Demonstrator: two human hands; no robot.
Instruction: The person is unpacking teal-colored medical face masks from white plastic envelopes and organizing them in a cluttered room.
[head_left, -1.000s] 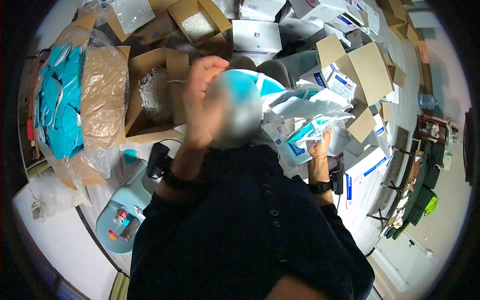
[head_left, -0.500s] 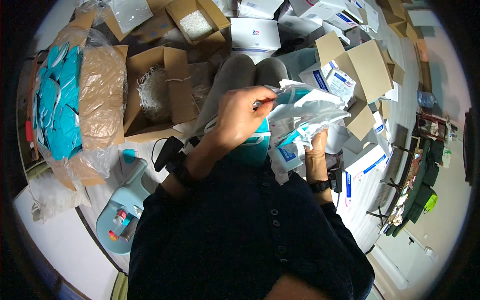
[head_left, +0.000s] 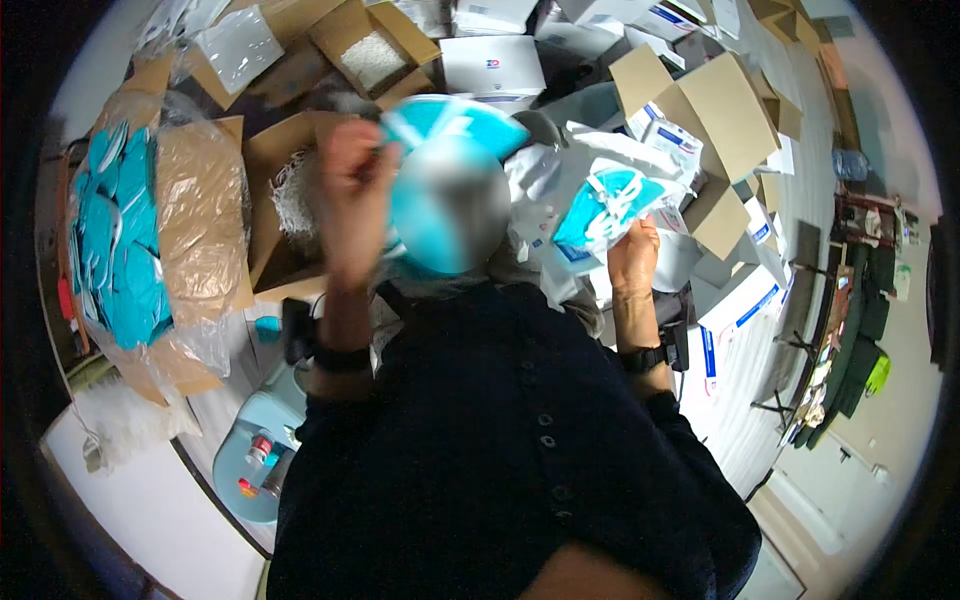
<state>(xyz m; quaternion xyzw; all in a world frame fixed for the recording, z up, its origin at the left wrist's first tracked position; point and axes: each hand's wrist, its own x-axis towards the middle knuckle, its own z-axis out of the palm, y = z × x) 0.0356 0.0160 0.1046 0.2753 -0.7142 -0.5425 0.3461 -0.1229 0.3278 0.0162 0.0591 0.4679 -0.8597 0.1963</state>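
Observation:
My left hand, smeared by motion, is curled closed beside a teal face mask with white straps. Whatever its fingers hold cannot be made out. Below that mask lies a rounded teal shape, its middle blurred to grey. My right hand grips a clear plastic bag from its lower right side. Teal masks with white straps show inside the bag, whose white, crumpled upper part stands up.
To the left, a plastic-lined carton holds many teal masks. Beside it an open carton contains white shredded filler. An open carton and white boxes crowd the far right and back. A pale blue stool holds bottles.
My left hand has moved left and away from the bag, with teal material now showing higher up beside it. My right hand stays on the bag, whose teal contents show more plainly.

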